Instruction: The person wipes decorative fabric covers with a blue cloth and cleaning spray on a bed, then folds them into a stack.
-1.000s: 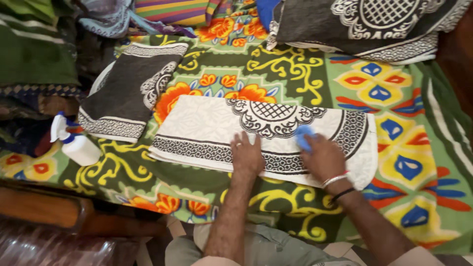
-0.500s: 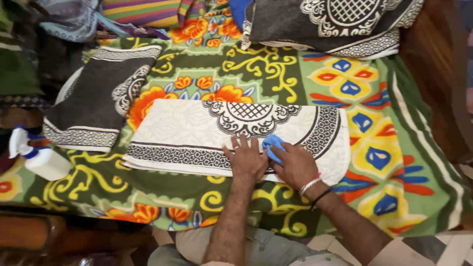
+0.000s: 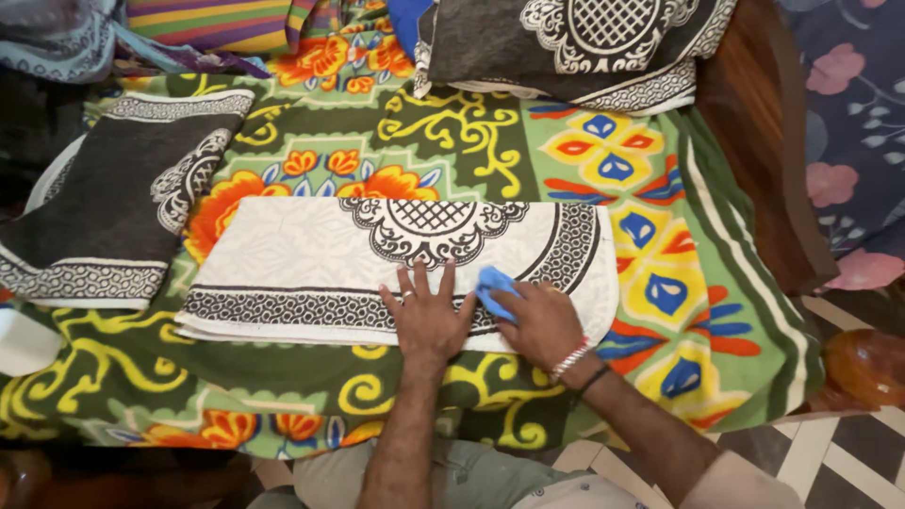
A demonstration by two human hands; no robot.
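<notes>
A floral bedspread covered the bed. The left hand lay flat, fingers spread, on the white cover; the right hand apparently gripped a blue cloth beneath its fingertips

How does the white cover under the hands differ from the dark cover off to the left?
The white cover has a pale ground with black patterning; the dark cover has a charcoal ground with white patterning. The white cover lies under the left hand and the right hand, which grips a blue cloth; the dark cover lies untouched. Both lie flat on the green floral spread with similar lattice borders.
</notes>
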